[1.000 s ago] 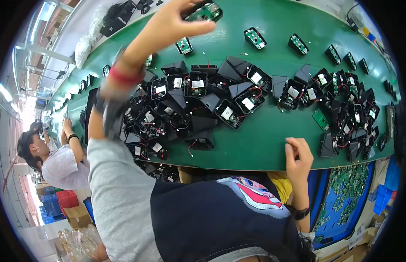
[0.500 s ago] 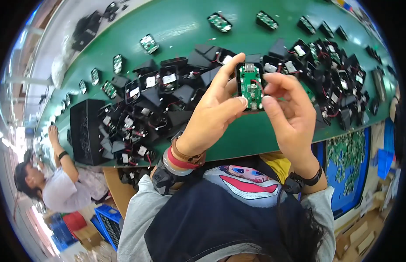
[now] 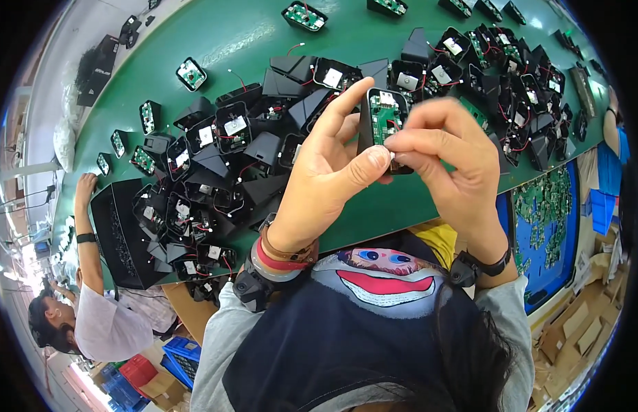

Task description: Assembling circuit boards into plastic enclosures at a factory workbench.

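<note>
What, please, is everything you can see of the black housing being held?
This plastic-looking black housing has rounded corners. A green circuit board sits in its open face, with a silvery connector at one end and a red wire. The left hand grips it above the table, face toward the camera; the right hand partly covers it.

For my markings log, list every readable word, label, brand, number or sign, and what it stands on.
No text reads clearly.
Black box, upper left: pale lettering, too small to read.
Circuit board in left hand: any print too small.
White squares in black shells: any print too small.
</note>
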The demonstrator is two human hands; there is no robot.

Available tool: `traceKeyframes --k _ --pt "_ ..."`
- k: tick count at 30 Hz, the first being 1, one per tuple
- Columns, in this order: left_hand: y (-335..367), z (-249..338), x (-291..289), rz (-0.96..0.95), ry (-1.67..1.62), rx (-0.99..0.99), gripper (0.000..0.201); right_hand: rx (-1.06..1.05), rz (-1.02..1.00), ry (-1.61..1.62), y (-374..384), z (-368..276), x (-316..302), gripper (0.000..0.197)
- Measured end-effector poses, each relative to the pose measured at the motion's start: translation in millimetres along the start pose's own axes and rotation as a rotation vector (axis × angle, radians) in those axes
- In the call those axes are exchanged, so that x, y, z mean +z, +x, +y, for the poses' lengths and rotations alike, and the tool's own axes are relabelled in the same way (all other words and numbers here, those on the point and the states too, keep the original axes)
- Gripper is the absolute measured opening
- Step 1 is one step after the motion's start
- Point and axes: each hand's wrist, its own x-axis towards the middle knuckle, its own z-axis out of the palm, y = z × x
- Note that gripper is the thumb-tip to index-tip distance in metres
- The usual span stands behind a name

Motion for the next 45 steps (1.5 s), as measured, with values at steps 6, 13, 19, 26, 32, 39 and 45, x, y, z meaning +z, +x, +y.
traceKeyframes --k 6,13,19,26,32,39,45 --pt "0.5 -8.3 0.1 0.006 -0.060 0.049 0.081 0.155 0.096 0.279 -0.4 -0.8 11.8 0.009" --pt "-0.3 -11.3 -0.5 0.033 -0.146 0.040 0.063 -0.009 0.132 -0.298 -7.1 -1.6 -2.4 0.011" --pt "2.5 -12.0 1.6 0.051 -0.036 0.108 0.072 -0.108 0.129 -0.360 -7.6 6.5 3.0 0.013" --pt "2.1 -17.8 1.4 0.069 0.031 0.188 0.074 -0.099 0.123 -0.406 -7.4 7.5 4.4 0.015" --pt "1.6 -16.2 5.0 0.100 -0.068 0.213 0.067 -0.177 0.123 -0.482 -7.2 11.0 6.6 0.019" --pt "1.9 -17.3 2.0 0.111 0.107 0.277 0.065 -0.123 0.045 -0.447 -2.6 10.2 5.3 0.020" --pt "2.2 -16.2 0.2 0.122 0.385 0.260 0.066 -0.083 -0.107 -0.554 4.0 4.2 -3.1 0.018"
